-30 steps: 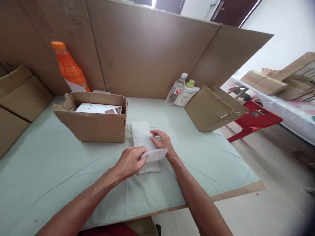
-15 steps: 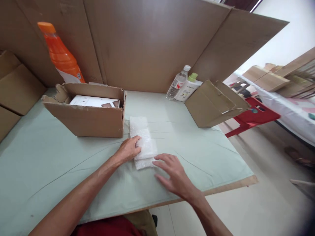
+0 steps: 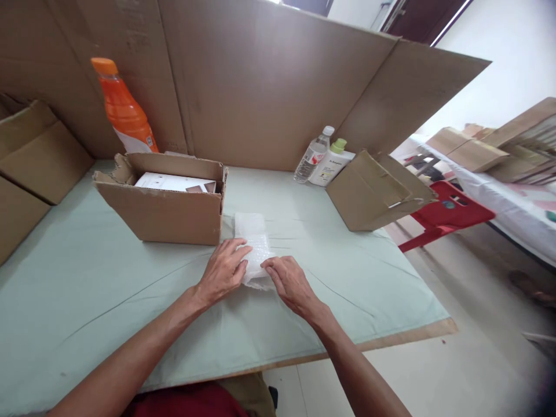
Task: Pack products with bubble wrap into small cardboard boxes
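Observation:
A strip of white bubble wrap (image 3: pixel 252 234) lies on the pale green table cover (image 3: pixel 130 301), with its near end folded over something I cannot make out. My left hand (image 3: pixel 223 271) rests on the left side of that fold, fingers curled onto it. Pressing on the fold's right edge is my right hand (image 3: pixel 290 281), with its fingertips on the wrap. Both hands are closed on the wrap. An open cardboard box (image 3: pixel 161 202) with a white item (image 3: pixel 167 182) inside stands just left of the wrap.
An orange drink bottle (image 3: pixel 124 116) stands behind the box. A clear water bottle (image 3: pixel 313 153) and a white lotion bottle (image 3: pixel 330 162) stand by the cardboard wall (image 3: pixel 260 87). A tilted cardboard box (image 3: pixel 376 188) sits at the table's right; a red chair (image 3: pixel 447 211) is beyond it.
My right hand came off the wrap toward the near edge, then returned to press the fold's right edge. The wrap's near end got folded over and flattened. The left hand stayed on it.

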A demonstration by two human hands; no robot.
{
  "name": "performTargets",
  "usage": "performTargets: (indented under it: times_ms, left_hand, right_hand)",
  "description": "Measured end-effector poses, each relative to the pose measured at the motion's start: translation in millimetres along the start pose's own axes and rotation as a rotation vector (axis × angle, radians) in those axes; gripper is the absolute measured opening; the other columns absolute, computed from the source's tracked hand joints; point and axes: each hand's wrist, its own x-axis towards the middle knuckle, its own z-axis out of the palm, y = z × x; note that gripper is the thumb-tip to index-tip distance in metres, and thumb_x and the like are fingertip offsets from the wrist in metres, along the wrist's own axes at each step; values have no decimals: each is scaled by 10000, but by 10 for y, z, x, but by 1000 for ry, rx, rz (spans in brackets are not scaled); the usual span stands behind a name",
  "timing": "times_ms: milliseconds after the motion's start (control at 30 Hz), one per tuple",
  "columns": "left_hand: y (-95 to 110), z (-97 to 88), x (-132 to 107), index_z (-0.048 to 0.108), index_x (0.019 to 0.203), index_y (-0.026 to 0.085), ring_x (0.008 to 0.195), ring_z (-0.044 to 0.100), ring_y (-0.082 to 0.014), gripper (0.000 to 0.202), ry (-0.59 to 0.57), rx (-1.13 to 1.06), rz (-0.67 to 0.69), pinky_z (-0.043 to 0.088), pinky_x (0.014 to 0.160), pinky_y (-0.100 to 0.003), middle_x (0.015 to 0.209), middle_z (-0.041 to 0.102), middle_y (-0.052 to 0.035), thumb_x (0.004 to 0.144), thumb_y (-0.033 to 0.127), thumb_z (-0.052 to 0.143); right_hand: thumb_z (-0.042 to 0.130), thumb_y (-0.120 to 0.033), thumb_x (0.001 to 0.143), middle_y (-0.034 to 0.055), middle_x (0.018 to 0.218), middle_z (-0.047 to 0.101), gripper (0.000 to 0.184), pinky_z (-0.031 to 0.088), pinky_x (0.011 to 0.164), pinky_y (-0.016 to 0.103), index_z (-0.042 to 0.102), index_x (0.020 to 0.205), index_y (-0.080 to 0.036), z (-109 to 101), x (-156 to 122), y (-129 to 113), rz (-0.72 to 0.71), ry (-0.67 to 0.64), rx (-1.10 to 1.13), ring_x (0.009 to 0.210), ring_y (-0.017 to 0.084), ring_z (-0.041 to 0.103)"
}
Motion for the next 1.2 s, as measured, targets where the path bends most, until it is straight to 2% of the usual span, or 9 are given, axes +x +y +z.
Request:
performTargets:
  times_ms: [167, 233, 333, 567, 733, 833, 933, 1067, 1200]
  left_hand:
    - [27, -44, -281, 512, 1365, 192, 1184, 556, -256, 583, -127, -175, 121, 439, 1039, -439, 1267, 646, -102, 792, 224, 619]
    - [38, 29, -343, 483, 1405, 185, 1165, 563, -269, 710, -168, -201, 83, 433, 1030, -453, 1256, 655, -105, 714, 198, 646]
    - [51, 143, -343, 568, 1330, 184, 1060, 605, -249, 543, -112, -190, -68, 460, 962, -417, 1152, 698, -98, 787, 205, 565]
    - [-12, 138, -141, 661, 1180, 170, 622, 586, -148, 373, -5, -161, -382, 449, 601, -257, 709, 653, 16, 846, 242, 513]
    - [-65, 185, -60, 622, 1231, 183, 809, 646, -195, 415, 55, -118, -381, 502, 760, -314, 859, 691, -25, 825, 239, 555]
    - [-58, 174, -96, 540, 1324, 167, 1131, 596, -254, 481, 117, -99, -272, 463, 979, -403, 1209, 652, -119, 853, 262, 554]
    - [-19, 79, -253, 555, 1310, 186, 1265, 513, -267, 472, 103, -97, -110, 390, 1083, -431, 1330, 608, -110, 841, 237, 577]
    - [93, -86, -613, 613, 1204, 199, 1074, 594, -256, 350, 40, -83, 15, 458, 937, -427, 1111, 702, -84, 879, 141, 499]
    - [188, -199, -893, 593, 1224, 187, 846, 632, -211, 372, -12, -139, -42, 488, 811, -375, 975, 721, -65, 863, 157, 507]
  right_hand:
    - [380, -213, 1024, 41, 913, 721, 233, 447, 835, 350, 611, 992, -218, 13, -5, -14, 7, -82, 45, 848, 210, 632]
    - [384, -216, 1021, 33, 898, 719, 232, 457, 823, 349, 612, 979, -225, 16, 3, -20, 25, -82, 67, 838, 208, 632]
    - [406, -235, 1016, 7, 852, 715, 219, 479, 778, 335, 617, 956, -246, -4, 33, -19, 55, -73, 93, 783, 196, 635]
    - [515, -212, 964, 86, 1071, 729, 179, 482, 912, 440, 624, 1098, -261, -210, -181, -188, 51, 427, 19, 1035, 261, 663]
    - [578, -156, 896, 122, 1310, 654, 362, 449, 945, 490, 602, 1251, -220, 65, -135, -201, -126, 65, -133, 1230, 319, 563]
    - [537, -84, 895, 121, 1280, 672, 372, 442, 940, 484, 609, 1241, -201, 246, 25, -76, -110, 42, -160, 1212, 310, 570]
    - [507, -73, 911, 103, 1141, 727, 339, 459, 879, 444, 627, 1199, -206, 221, 76, -60, -92, 28, -90, 1055, 270, 639]
    - [510, -122, 930, 76, 1049, 748, 318, 490, 858, 415, 623, 1207, -230, 29, -139, -275, -74, -77, 26, 938, 237, 666]
    - [497, -199, 966, 23, 1095, 743, 332, 525, 887, 367, 579, 1276, -287, -15, -421, -501, -43, -161, 169, 976, 202, 684]
